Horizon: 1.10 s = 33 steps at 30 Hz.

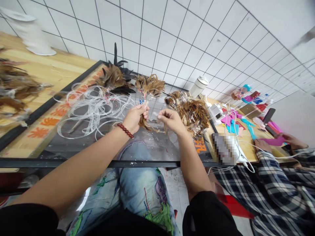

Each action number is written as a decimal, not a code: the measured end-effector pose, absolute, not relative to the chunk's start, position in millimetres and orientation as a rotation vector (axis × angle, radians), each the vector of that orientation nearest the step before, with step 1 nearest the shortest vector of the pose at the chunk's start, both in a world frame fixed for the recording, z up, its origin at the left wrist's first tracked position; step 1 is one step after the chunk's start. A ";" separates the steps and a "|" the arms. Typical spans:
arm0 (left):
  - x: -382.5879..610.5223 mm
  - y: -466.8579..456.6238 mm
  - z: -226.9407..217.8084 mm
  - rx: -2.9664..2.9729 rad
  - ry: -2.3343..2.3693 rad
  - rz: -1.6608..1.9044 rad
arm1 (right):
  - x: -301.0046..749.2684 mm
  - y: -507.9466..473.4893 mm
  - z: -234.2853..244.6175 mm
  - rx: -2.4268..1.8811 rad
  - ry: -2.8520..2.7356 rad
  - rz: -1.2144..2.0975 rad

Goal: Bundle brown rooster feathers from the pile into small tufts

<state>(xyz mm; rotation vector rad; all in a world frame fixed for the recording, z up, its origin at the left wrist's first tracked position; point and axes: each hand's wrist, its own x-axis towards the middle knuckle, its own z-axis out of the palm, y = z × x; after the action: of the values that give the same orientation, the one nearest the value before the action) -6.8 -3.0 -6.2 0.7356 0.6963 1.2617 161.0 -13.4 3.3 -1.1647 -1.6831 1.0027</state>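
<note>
My left hand [136, 117], with a red-brown bead bracelet at the wrist, is closed round a small bunch of brown feathers [144, 124] whose tips hang down toward me. To its right, my right hand [171, 120] is in a pinch; what lies between its fingertips is too small to make out. A pale bit of fluff shows beside those fingertips. Just beyond my hands lies a fan of brown feathers [150, 84] with blue and red bits at its base. Right of my right hand is a large heap of brown feathers [190, 111].
Loops of clear tubing [86, 109] spread over the glass-topped table at left, below a brown and black feather bunch [113, 77]. A white cup [199, 86] stands behind the heap. On the right, a co-worker's hands [263, 145] handle pink material among cables.
</note>
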 end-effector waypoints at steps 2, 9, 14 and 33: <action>-5.0 -2.7 -8.4 0.770 0.720 1.279 | 151.5 -9.9 -3.1 -1.122 -1.403 1.088; 1.3 -4.3 -13.3 0.794 0.768 1.304 | 125.4 -9.2 -15.1 -0.945 -0.927 1.305; 0.9 -5.4 -13.8 0.779 0.721 1.253 | 124.8 -10.7 -11.4 -0.930 -0.874 1.348; -19.2 6.7 -1.9 0.612 0.543 1.403 | 183.1 1.8 -10.4 -1.535 -1.739 0.630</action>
<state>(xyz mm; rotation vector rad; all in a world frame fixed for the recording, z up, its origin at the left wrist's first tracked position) -19.2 6.7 -1.9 0.6124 0.5428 1.4026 183.1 1.8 -10.4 -1.5347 -1.7393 0.6302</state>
